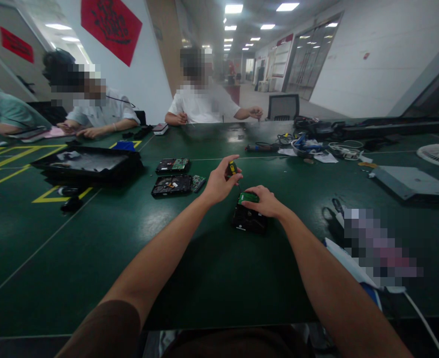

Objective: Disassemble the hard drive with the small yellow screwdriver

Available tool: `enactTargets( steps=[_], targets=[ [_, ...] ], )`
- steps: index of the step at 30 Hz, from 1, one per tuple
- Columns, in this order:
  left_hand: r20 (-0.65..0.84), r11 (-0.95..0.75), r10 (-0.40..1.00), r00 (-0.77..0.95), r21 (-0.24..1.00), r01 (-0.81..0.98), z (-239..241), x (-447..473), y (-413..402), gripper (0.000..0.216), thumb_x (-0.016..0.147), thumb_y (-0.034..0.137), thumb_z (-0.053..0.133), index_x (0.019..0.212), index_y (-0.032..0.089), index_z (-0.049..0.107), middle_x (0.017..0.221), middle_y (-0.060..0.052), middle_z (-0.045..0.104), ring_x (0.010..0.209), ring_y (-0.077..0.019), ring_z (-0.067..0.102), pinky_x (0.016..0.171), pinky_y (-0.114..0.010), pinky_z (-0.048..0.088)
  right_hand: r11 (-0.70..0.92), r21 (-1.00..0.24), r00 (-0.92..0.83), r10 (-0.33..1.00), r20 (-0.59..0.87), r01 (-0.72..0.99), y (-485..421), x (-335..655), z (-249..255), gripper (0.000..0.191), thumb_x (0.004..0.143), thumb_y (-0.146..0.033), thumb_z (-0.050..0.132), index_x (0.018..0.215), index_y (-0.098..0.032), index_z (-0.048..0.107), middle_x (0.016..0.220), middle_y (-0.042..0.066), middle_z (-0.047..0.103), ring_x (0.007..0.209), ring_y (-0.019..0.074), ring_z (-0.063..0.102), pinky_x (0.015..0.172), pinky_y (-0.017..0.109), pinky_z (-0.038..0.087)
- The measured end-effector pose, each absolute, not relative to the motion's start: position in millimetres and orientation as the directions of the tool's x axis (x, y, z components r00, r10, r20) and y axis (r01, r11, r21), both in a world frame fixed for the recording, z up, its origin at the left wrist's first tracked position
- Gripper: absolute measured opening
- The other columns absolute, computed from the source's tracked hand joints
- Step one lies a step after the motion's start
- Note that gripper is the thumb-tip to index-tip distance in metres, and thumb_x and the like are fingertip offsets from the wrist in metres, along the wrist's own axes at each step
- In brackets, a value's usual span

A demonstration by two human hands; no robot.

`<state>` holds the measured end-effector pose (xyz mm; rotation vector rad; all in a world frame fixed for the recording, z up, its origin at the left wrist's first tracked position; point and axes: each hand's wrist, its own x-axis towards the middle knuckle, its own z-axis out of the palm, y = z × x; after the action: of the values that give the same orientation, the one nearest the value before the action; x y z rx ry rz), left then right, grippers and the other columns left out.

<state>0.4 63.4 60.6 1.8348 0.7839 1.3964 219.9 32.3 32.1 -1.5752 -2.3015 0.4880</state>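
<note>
Hard drive [249,219] sits flat on the green table [204,283], near centre, a little inboard from the near edge at 6 o'clock.

Room around it:
- 6 o'clock: bare mat all the way to the table edge, only the person's forearms over it.
- 9 to 10 o'clock: two more drives [174,185], boards up, well apart from the one in hand. Beyond them is a black tray [88,166].
- 12 o'clock: open mat, then co-workers [204,104] seated at the far edge.
- 1 to 2 o'clock: bowl of small parts [304,147] with cable clutter, and a grey flat box [409,183].
- 3 o'clock: scissors [333,209], near but not touching.
- 4 o'clock: white cable [420,313] running off the near edge.

Hands:
- Right hand [266,201] lies on top of the drive with fingers curled over its far end, gripping it.
- Left hand [218,185] is just at 11 o'clock of the drive, fingers pinched around a screwdriver [232,169] with a yellow-and-black handle. The tip points down toward the drive; can't tell if it touches.

The drive has a black body with a green circuit board [248,197] showing at the far end, mostly covered by the right hand.
</note>
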Motion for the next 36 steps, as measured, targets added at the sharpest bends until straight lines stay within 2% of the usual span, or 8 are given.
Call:
enactTargets(
  steps=[36],
  targets=[
    [0.543,-0.575,0.804,0.244,0.814,0.082,59.7,1.9,61.8,0.062,0.090,0.015,0.071,0.148,0.029,0.052,0.107,-0.005,0.072,0.088,-0.0167,0.072,0.073,-0.029,0.064,0.316,-0.432,-0.325,0.944,0.054,0.845,32.0,217.8,32.0,0.052,0.093,-0.058,0.067,0.137,-0.030,0.067,0.131,0.012,0.064,0.129,0.0351,0.056,0.105,0.052,0.045]
  ],
)
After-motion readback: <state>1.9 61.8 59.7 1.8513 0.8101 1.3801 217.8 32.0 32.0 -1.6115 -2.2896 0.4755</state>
